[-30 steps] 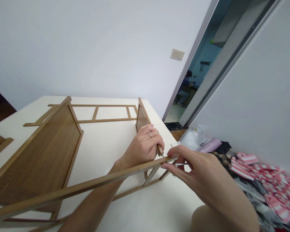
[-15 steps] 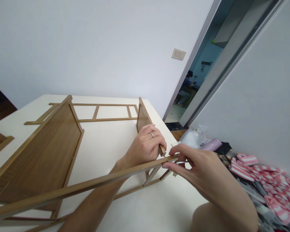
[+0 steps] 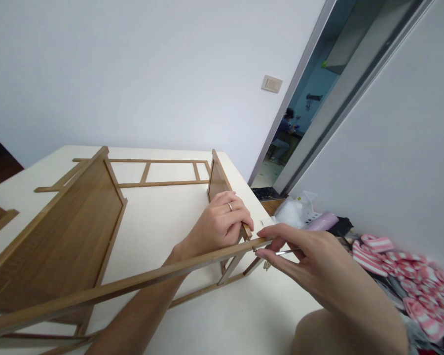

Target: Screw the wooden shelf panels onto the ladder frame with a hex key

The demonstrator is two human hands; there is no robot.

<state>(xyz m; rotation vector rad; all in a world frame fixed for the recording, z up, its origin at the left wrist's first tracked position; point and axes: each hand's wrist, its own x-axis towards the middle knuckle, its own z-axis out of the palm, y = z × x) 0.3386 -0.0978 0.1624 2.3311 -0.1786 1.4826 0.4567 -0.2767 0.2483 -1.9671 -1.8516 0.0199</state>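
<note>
A long wooden rail (image 3: 144, 276) of a slatted frame runs across the foreground, its right end meeting the near end of an upright wooden panel (image 3: 218, 175). My left hand (image 3: 227, 219), with a ring on one finger, is closed around that panel's near end. At the rail's end is my right hand (image 3: 299, 246), index finger on top of the wood and thumb below. Its fingers pinch a thin metal hex key (image 3: 286, 252), whose tip is at the rail's outer side; the exact contact is hidden by the thumb.
A larger wooden panel (image 3: 70, 222) stands at left on the white tabletop (image 3: 163, 217). Behind lies a flat wooden ladder-like frame (image 3: 166, 184). Small brass-coloured hardware (image 3: 267, 265) sits beside the right hand. Striped cloth (image 3: 403, 271) is heaped at right. A person (image 3: 283, 133) sits beyond the doorway.
My right thumb has drawn back slightly to the right, showing metal at the rail's side. The hex key has shifted and turned a little. My left hand keeps its hold.
</note>
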